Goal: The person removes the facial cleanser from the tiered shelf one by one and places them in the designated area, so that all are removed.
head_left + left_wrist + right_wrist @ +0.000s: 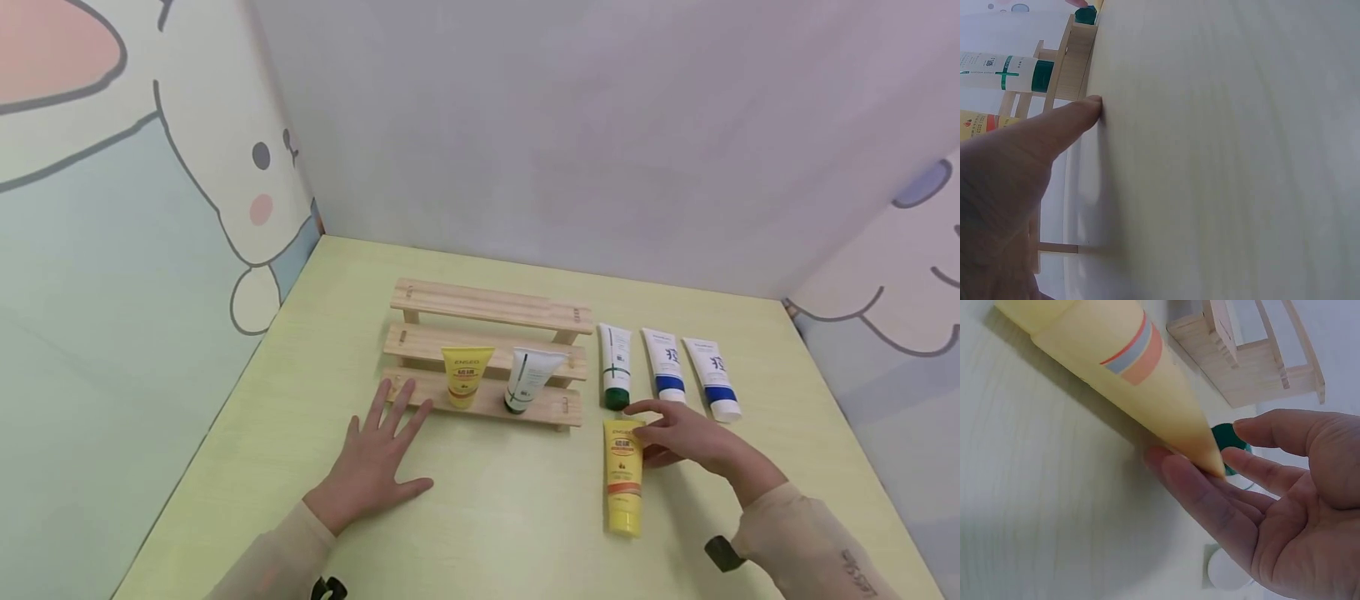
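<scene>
The yellow tube (623, 487) lies near-to-far, cap near, on a pale table (495, 517) before the far wall (525, 150). Left hand (371, 462) spread, empty; right hand (686, 433) half-curled at its far end, grip unclear.

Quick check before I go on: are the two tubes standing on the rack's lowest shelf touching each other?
Apart. The head view shows a clear gap between the yellow tube and the white tube, with bare lowest shelf visible between them.

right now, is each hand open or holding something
Left hand: open, spread wide.
Right hand: at the nearer yellow tube; whether it grips cannot be told.
</scene>
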The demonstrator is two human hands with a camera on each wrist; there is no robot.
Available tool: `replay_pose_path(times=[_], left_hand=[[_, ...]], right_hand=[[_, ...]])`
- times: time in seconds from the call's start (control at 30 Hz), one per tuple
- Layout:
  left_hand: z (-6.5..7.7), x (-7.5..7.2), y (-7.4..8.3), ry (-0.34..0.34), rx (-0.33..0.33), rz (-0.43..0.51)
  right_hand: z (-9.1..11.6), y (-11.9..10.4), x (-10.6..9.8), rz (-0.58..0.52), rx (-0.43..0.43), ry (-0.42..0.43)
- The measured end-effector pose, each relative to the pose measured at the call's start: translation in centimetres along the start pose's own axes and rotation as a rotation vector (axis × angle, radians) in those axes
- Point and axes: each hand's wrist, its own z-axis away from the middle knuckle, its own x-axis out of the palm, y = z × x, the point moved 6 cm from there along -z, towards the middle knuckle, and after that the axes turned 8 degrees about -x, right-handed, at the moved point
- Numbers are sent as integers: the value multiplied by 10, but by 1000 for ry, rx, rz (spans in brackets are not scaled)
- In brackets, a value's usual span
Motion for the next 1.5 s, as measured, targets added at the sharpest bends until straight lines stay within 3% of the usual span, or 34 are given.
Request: replay_pose_path(times=[0.27, 0.4, 0.63, 0.73, 0.83, 0.97, 1.1, 1.5], left_hand=[[0, -1, 0, -5, -5, 12], [0, -2, 1, -3, -5, 14], [0, -2, 1, -5, -4, 13], [0, -1, 1, -8, -5, 12], [0, -1, 0, -8, -5, 7], [0, 0, 0, -4, -3, -1], [0, 0, -1, -4, -3, 5], [-1, 1, -1, -7, -9, 12]], right_hand=[[16, -10, -26, 131, -6, 36], [29, -28, -49, 184, -105, 132], [59, -63, -75, 228, -490, 448], [68, -72, -73, 101, -664, 545], [73, -79, -67, -60, -798, 585], [72, -86, -56, -172, -895, 578], [62, -94, -42, -205, -943, 526], [13, -134, 14, -100, -920, 326]])
